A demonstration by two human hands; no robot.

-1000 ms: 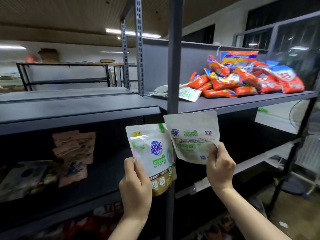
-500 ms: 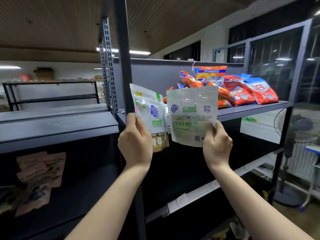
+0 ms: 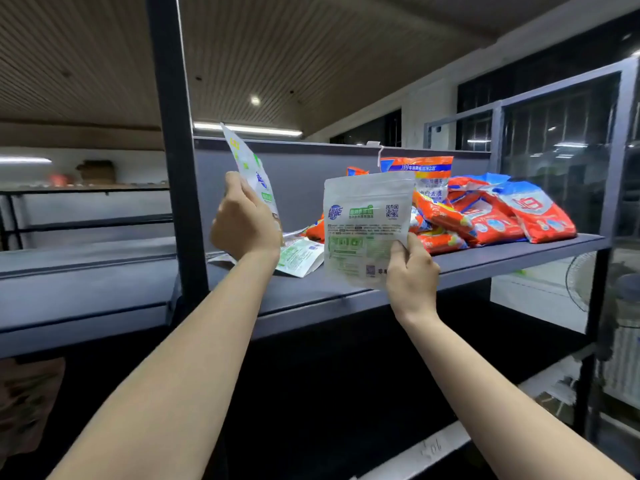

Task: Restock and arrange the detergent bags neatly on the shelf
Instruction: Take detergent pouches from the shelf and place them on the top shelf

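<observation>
Pouches of this kind look light and only partly filled, so you can judge them as soft, flexible packs with a stiffer sealed rim rather than rigid boxes. Your left hand (image 3: 245,221) grips one white detergent pouch (image 3: 250,169) by its lower part, fingers curled round it, with the pack raised and turned edge-on above the left end of the upper shelf (image 3: 502,258). Your right hand (image 3: 412,268) pinches the second white pouch (image 3: 363,230) at its lower right corner, thumb on the printed back, so that pouch hangs upright just in front of the shelf edge. A corner pinch like that probably lets the glossy film swing and slip; a hold lower across the gusseted base should steady it for standing. Another flat white pouch (image 3: 300,255) lies on the shelf between your hands, and a loose heap of orange and red bags (image 3: 485,216) fills the right end. Those heaped bags look plump and floppy, likely to slump if nudged, so set your pouches in the bare stretch to their left.
</observation>
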